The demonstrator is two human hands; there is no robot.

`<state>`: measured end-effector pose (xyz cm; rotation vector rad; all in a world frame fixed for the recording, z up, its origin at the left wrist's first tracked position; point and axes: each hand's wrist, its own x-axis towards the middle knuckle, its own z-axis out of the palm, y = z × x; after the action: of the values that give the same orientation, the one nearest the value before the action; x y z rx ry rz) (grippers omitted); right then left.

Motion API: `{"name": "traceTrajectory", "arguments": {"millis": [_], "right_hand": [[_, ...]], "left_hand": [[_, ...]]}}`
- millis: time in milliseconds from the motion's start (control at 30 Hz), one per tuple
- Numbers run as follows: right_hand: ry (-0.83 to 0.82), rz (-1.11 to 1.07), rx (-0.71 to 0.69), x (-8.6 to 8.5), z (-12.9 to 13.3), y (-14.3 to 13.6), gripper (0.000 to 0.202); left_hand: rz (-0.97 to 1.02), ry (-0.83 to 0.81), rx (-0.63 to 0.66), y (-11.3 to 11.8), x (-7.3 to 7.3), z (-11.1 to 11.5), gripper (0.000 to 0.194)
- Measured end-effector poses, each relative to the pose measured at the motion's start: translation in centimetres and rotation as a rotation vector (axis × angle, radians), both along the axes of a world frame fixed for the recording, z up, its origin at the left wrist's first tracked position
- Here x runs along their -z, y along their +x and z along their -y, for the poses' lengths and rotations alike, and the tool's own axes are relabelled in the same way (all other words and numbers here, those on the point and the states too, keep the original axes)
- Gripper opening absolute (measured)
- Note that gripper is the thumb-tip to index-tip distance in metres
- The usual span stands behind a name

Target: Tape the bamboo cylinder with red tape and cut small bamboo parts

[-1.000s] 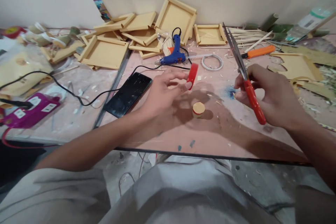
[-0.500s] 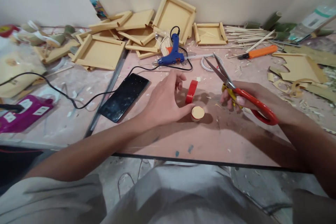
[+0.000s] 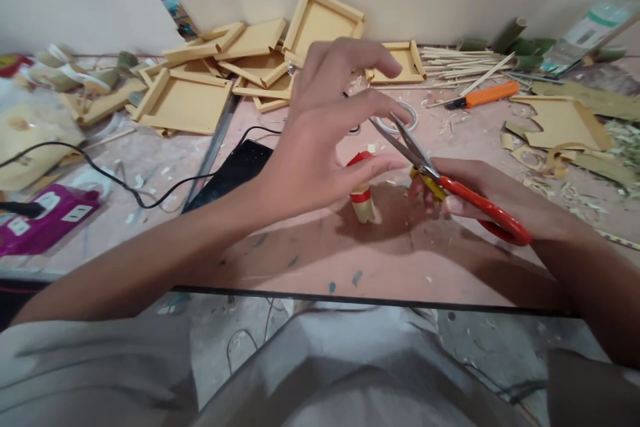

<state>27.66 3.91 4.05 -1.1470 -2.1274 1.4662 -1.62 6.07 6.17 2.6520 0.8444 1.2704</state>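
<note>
My right hand [image 3: 465, 183] grips a pair of scissors [image 3: 420, 160] with red handles, blades parted and pointing up and left. A yellow piece [image 3: 433, 185] shows at its fingers; I cannot make out its kind. My left hand [image 3: 325, 120] is raised above the table, fingers spread and curved, nothing between them. Its fingertips are close to the scissor blades in view. Below its thumb is a small tan cylinder [image 3: 366, 210] with a red band and a notched lower end. A red strip or ring [image 3: 359, 159] is partly hidden behind the thumb.
Tan cardboard trays [image 3: 190, 100] are piled at the back. Behind my left hand lies a phone [image 3: 230, 170], partly covered. A white ring [image 3: 407, 121], thin sticks [image 3: 450, 63], an orange cutter [image 3: 493, 95] and cardboard scraps [image 3: 560, 123] lie to the right; a purple power strip [image 3: 50, 217] is at left.
My left hand has risen from beside the small cylinder and moved up, its fingers spreading. It now hides the blue glue gun. The cylinder now shows its side. My right hand keeps the scissors.
</note>
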Motion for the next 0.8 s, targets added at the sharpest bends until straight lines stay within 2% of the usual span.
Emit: {"name": "traceTrajectory", "arguments": {"millis": [100, 267, 400, 467, 533, 600, 667, 733, 800], "right_hand": [[-0.007, -0.016, -0.009, 0.0, 0.2, 0.1, 0.052], [-0.016, -0.002, -0.006, 0.0, 0.5, 0.2, 0.053], [0.005, 0.01, -0.004, 0.1, 0.2, 0.3, 0.052], [0.005, 0.007, 0.013, 0.1, -0.1, 0.5, 0.053], [0.018, 0.019, 0.048, 0.2, -0.3, 0.6, 0.055], [0.04, 0.052, 0.084, 0.3, -0.4, 0.6, 0.056], [0.051, 0.075, 0.098, 0.3, -0.5, 0.5, 0.057], [0.05, 0.07, 0.083, 0.2, -0.5, 0.4, 0.057], [0.049, 0.055, 0.054, 0.1, -0.4, 0.3, 0.056]], "left_hand": [[0.0, -0.078, 0.04, 0.2, -0.8, -0.8, 0.01], [0.068, -0.208, 0.105, 0.3, 0.0, -1.2, 0.011], [0.345, -0.173, 0.161, -0.3, 1.4, -2.3, 0.016], [0.488, -0.191, 0.066, -1.2, 2.2, -3.1, 0.029], [0.432, -0.263, 0.051, -2.3, 3.0, -3.8, 0.037], [0.21, -0.372, 0.16, -3.4, 3.8, -4.1, 0.023], [0.056, -0.413, 0.263, -3.9, 4.3, -4.0, 0.026], [0.069, -0.372, 0.27, -3.8, 4.6, -3.3, 0.023], [0.198, -0.272, 0.182, -3.2, 4.3, -2.4, 0.015]]}}
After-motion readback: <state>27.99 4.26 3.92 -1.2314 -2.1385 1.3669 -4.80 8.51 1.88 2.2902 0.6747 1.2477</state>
